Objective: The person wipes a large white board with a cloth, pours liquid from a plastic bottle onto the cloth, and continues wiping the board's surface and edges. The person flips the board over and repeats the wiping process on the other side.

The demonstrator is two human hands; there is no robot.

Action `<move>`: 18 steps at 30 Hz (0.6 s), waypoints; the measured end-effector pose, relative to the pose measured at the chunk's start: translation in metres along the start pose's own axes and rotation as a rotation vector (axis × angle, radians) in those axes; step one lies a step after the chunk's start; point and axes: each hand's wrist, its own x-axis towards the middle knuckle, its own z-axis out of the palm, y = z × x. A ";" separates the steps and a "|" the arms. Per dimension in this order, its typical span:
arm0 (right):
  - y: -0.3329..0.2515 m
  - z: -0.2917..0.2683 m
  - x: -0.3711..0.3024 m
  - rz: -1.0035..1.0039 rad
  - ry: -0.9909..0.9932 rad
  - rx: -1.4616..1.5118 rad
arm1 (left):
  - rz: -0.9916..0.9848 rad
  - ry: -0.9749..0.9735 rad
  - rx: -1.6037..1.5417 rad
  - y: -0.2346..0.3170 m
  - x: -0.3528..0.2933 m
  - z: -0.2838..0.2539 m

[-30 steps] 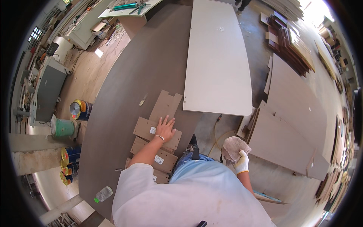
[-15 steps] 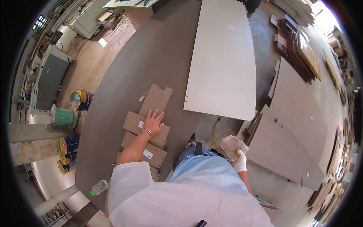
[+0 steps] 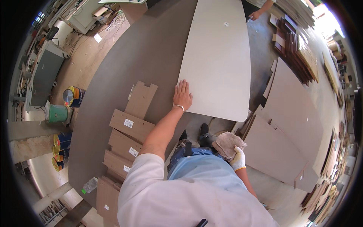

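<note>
In the head view, the left hand [image 3: 183, 97] has left the drilled brown boards [image 3: 126, 143] and now lies at the near left corner of the white panel [image 3: 219, 64]. A co-worker's hand [image 3: 256, 15] has come into sight at the upper right, where only a dark leg showed half a second ago. The gloved right hand [image 3: 238, 159] stays low by the body with its crumpled, pinkish-grey cloth [image 3: 227, 145].

The white panel lies over the right side of a large brown board [image 3: 106, 90]; its far end is cut off by the top edge. The co-worker is cropped there too, with the head out of frame. The near ends of several drilled boards run behind the white sleeve [image 3: 145, 170], and a small pale object [image 3: 131, 92] beside the notched brown board [image 3: 141, 100] is too covered to identify. The clear bottle with a green cap [image 3: 90, 185] lies at the lower left of the large board.

The left hand is bare and flat, fingers straight and close together over the panel's left edge, grasping nothing; its palm is hidden. The right hand is closed on the cloth's near right edge, thumb on top; the cloth hides most of the fingers.
</note>
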 end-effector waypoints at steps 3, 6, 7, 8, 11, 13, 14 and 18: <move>-0.032 -0.016 0.014 -0.030 0.035 -0.143 | -0.152 0.015 0.003 0.009 -0.004 0.018; -0.067 -0.018 0.011 -0.033 0.044 -0.206 | -0.323 0.041 0.005 0.013 -0.039 0.026; -0.075 -0.014 0.012 -0.024 0.062 -0.207 | -0.375 0.050 0.009 0.013 -0.057 0.028; -0.084 -0.011 0.015 -0.017 0.078 -0.204 | -0.404 0.082 -0.013 0.018 -0.080 0.030; -0.108 -0.012 0.036 0.032 0.056 -0.150 | -0.519 -0.120 -0.046 0.040 -0.169 0.029; -0.121 -0.015 0.051 0.054 0.006 -0.070 | -0.475 -0.431 0.096 0.053 -0.212 0.014; -0.123 -0.002 0.052 0.065 -0.019 -0.065 | -0.499 -0.336 0.026 0.048 -0.218 0.008; -0.141 -0.004 0.090 -0.029 0.073 -0.096 | -0.602 0.246 -0.083 0.033 -0.165 -0.009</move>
